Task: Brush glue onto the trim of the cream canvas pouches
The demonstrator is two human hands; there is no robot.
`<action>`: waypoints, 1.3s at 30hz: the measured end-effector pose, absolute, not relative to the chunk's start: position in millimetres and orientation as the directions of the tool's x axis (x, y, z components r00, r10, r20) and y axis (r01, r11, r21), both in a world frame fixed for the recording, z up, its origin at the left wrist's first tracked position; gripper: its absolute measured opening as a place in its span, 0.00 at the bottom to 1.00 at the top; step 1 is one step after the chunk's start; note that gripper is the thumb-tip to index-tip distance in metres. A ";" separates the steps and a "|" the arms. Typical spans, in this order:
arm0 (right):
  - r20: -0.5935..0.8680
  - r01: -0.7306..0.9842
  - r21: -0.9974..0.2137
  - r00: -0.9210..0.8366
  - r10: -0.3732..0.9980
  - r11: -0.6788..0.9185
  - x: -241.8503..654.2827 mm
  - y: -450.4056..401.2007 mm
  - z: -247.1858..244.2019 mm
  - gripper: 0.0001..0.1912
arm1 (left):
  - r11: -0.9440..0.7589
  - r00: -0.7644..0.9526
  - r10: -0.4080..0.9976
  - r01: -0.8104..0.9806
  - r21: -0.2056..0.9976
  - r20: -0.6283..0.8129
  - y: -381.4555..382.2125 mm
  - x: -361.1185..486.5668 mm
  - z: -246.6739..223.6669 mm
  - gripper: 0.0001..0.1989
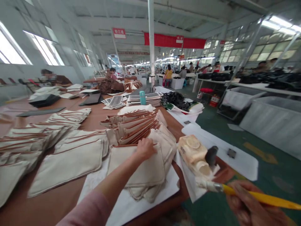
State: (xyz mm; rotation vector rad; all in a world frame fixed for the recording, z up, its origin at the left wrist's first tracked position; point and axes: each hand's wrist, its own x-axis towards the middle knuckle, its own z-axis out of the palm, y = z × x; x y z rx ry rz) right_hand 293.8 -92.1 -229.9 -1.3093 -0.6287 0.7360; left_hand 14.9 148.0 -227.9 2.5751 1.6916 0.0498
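My left hand (145,148) is closed over the brown-trimmed top edge of a beige fabric pouch (138,169), its fingertips curled at the rim. That pouch lies uppermost on several similar ones, fanned out at the table's front edge. In my right hand (252,201), at the lower right, is a paintbrush with a yellow handle (265,198), pointing left. Its pale, caked bristles (203,183) are just below a stained plastic jug (191,149) on white paper. A dark piece (211,155) leans against the jug.
More beige pouches (68,163) overlap across the brown table (94,117) at left, and a row (136,125) stands behind my left hand. A turquoise bottle (142,98) and a black heap (176,100) are beyond. A co-worker (56,78) sits at far left; white bins (275,122) stand right.
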 end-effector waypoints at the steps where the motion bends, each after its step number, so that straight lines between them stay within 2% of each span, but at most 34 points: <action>1: -0.006 -0.117 -0.989 0.648 0.762 0.091 299.5 -92.7 -228.6 0.20 | -0.384 0.388 0.921 0.920 0.080 -0.035 149.5 14.6 -223.6 0.18; 3: 0.131 0.112 -0.991 0.693 0.709 0.073 315.7 -90.1 -231.7 0.20 | -0.399 0.409 0.910 0.910 0.115 -0.073 150.3 12.0 -212.8 0.16; 6: 0.382 0.551 -0.833 0.527 0.760 0.037 341.2 -75.2 -248.0 0.18 | -0.456 0.473 0.879 0.873 0.175 -0.069 142.7 5.9 -196.0 0.17; 8: 0.408 0.627 -0.776 0.422 0.809 0.065 350.8 -59.6 -262.2 0.19 | -0.477 0.495 0.868 0.856 0.200 -0.049 131.5 1.8 -185.8 0.17; 13: 0.370 0.643 -0.756 0.265 0.890 0.123 350.4 -29.5 -285.6 0.21 | -0.545 0.535 0.836 0.790 0.280 0.119 89.1 -5.8 -156.7 0.13; 16: 0.372 0.642 -0.755 0.252 0.893 0.133 349.9 -30.4 -285.2 0.22 | -0.589 0.556 0.808 0.770 0.246 0.195 58.3 -4.2 -137.1 0.13; 20: 0.420 0.659 -0.733 0.239 0.876 0.171 350.1 -50.5 -278.1 0.18 | -0.572 0.546 0.817 0.808 0.142 0.184 24.9 7.9 -125.8 0.11; 23: 0.452 0.662 -0.711 0.173 0.875 0.236 350.1 -71.9 -273.5 0.15 | -0.516 0.501 0.856 0.843 0.151 0.128 12.9 17.1 -130.6 0.11; 26: 0.474 0.649 -0.717 0.183 0.861 0.256 352.9 -87.1 -271.2 0.13 | -0.474 0.467 0.879 0.838 0.271 0.096 10.7 20.7 -139.3 0.11; 32: 0.449 0.578 -0.798 0.380 0.809 0.171 352.8 -84.1 -276.0 0.19 | -0.440 0.459 0.879 0.676 0.592 0.129 13.7 16.6 -152.1 0.09; 37: 0.453 0.559 -0.819 0.485 0.748 0.133 344.2 -91.7 -259.5 0.21 | -0.345 0.439 0.895 0.568 0.747 0.079 9.4 10.7 -159.3 0.10; 39: 0.419 0.479 -0.867 0.552 0.721 0.138 332.0 -99.9 -243.4 0.19 | -0.295 0.429 0.903 0.546 0.784 0.041 5.9 11.1 -160.7 0.10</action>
